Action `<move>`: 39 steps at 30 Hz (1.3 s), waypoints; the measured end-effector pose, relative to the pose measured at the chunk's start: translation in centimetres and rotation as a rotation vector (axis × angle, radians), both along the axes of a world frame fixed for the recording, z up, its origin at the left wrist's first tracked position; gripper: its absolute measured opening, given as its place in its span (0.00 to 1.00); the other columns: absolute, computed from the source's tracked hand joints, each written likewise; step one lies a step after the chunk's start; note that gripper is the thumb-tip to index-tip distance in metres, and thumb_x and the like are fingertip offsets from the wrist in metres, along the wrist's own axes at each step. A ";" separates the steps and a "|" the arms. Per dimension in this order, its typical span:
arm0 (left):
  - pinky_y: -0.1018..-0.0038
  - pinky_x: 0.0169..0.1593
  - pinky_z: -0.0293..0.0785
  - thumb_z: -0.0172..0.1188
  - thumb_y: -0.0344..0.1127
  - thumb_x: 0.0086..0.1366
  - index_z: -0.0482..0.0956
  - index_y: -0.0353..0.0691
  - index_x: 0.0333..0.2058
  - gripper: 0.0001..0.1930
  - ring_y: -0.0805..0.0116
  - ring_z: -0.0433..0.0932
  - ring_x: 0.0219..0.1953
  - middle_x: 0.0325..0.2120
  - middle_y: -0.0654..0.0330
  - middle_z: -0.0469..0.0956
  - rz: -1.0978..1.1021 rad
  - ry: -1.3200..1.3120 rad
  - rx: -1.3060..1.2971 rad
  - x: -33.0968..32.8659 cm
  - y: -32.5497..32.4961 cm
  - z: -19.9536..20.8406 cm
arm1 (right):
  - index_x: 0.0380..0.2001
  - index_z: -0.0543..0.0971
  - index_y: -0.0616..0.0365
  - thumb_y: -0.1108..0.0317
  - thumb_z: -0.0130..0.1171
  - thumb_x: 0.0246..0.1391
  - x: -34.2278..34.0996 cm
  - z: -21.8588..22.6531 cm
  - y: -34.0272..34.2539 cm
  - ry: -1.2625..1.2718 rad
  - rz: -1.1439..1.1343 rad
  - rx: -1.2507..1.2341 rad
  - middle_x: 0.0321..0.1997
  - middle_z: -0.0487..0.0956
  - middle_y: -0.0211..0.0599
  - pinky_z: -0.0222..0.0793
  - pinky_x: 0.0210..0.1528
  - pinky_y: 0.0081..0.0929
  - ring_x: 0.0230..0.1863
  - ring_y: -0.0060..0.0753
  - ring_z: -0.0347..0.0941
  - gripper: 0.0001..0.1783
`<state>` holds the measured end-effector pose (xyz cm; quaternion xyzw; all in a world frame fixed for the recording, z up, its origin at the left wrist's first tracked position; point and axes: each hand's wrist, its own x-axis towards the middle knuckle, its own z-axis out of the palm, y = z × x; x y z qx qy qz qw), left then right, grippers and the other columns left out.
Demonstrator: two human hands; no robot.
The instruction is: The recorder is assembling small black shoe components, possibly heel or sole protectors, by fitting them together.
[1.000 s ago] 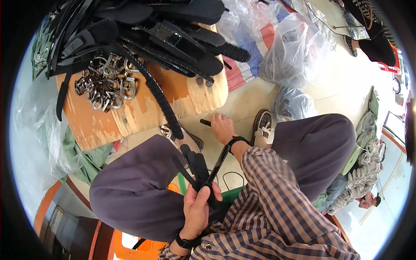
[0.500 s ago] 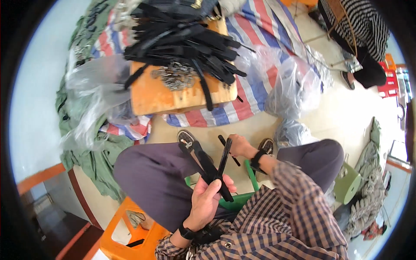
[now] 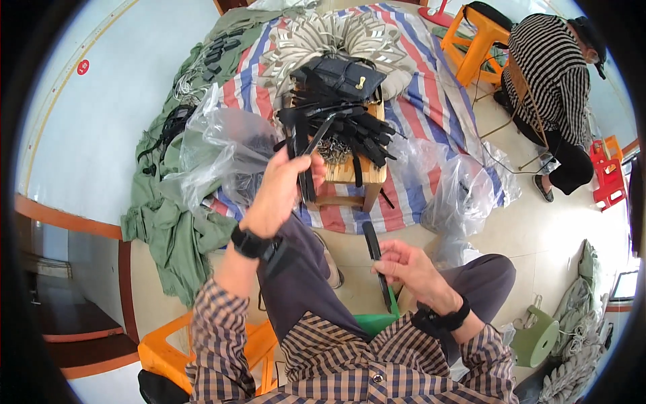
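Note:
My left hand (image 3: 277, 190) is closed around a few black straps (image 3: 304, 183), held up in front of the wooden table's near left corner. Between the thumb and fingers of my right hand (image 3: 416, 271) is a single narrow black strap (image 3: 371, 237), upright and slightly tilted above my lap. Beyond my left hand, a pile of black straps (image 3: 360, 128) covers much of the small wooden table (image 3: 372, 176). Small metal pieces (image 3: 332, 151) lie heaped at the pile's near side, partly hidden by straps and my left hand.
A black bag (image 3: 336, 75) rests behind the pile. Striped sheeting (image 3: 431, 108) spreads under the table, with clear plastic bags (image 3: 457, 198) on both sides. An orange stool (image 3: 165, 347) stands at my left, a green stool (image 3: 536, 340) at my right. Another person (image 3: 548, 77) sits at the far right.
My view has tilted up, showing more of the far floor. The left hand has moved forward and up with its straps, toward the table. My right hand, with its strap, is now nearer my lap.

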<state>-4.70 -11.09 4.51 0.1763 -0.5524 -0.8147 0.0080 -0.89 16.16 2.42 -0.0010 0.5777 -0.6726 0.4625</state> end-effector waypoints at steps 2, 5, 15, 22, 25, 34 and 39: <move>0.72 0.36 0.75 0.48 0.28 0.62 0.68 0.34 0.46 0.13 0.69 0.77 0.36 0.32 0.57 0.76 -0.082 0.089 -0.373 -3.5 -0.9 1.1 | 0.44 0.72 0.57 0.70 0.60 0.53 1.1 0.1 0.9 0.000 -0.030 -0.010 0.33 0.78 0.28 0.65 0.31 0.11 0.29 0.13 0.69 0.15; 0.69 0.37 0.73 0.49 0.29 0.61 0.67 0.34 0.45 0.13 0.64 0.77 0.36 0.32 0.54 0.77 -0.026 0.180 -1.152 -8.0 -2.5 1.2 | 0.43 0.73 0.59 0.70 0.59 0.53 2.7 -0.6 1.8 -0.026 -0.069 -0.024 0.33 0.78 0.30 0.65 0.32 0.12 0.29 0.15 0.70 0.14; 0.61 0.49 0.66 0.57 0.27 0.52 0.67 0.41 0.48 0.22 0.52 0.70 0.47 0.40 0.52 0.70 -0.029 0.373 -1.530 -13.1 -1.8 -2.8 | 0.42 0.73 0.57 0.69 0.58 0.55 5.5 -2.7 2.6 -0.211 -0.206 -0.006 0.32 0.78 0.28 0.64 0.30 0.11 0.25 0.13 0.66 0.12; 0.77 0.46 0.69 0.54 0.27 0.59 0.73 0.35 0.43 0.12 0.73 0.74 0.42 0.38 0.60 0.75 0.023 0.526 -0.855 -6.1 1.0 2.3 | 0.36 0.74 0.59 0.69 0.54 0.57 3.5 -1.5 1.9 -0.019 -0.376 -0.209 0.33 0.77 0.28 0.69 0.33 0.17 0.28 0.16 0.70 0.06; 0.79 0.45 0.69 0.51 0.29 0.62 0.72 0.36 0.40 0.09 0.76 0.74 0.38 0.35 0.63 0.75 -0.366 0.189 -0.503 2.3 5.2 3.4 | 0.32 0.75 0.58 0.68 0.57 0.56 2.9 -0.3 1.6 -0.019 -0.452 -0.258 0.28 0.75 0.25 0.66 0.32 0.15 0.27 0.14 0.69 0.05; 0.81 0.32 0.65 0.50 0.27 0.64 0.63 0.36 0.50 0.16 0.77 0.71 0.31 0.35 0.62 0.71 -0.353 -0.104 0.077 16.0 9.1 -2.1 | 0.31 0.75 0.63 0.65 0.58 0.55 6.0 -0.8 -2.4 0.234 -0.130 -0.129 0.23 0.75 0.26 0.64 0.25 0.15 0.23 0.14 0.67 0.10; 0.83 0.27 0.62 0.44 0.25 0.63 0.66 0.35 0.47 0.13 0.80 0.65 0.23 0.32 0.62 0.71 -0.119 -0.122 0.179 18.6 6.5 -2.7 | 0.40 0.76 0.64 0.67 0.55 0.55 -0.8 -1.7 -5.8 0.672 -0.103 0.151 0.24 0.76 0.31 0.65 0.26 0.20 0.22 0.18 0.69 0.13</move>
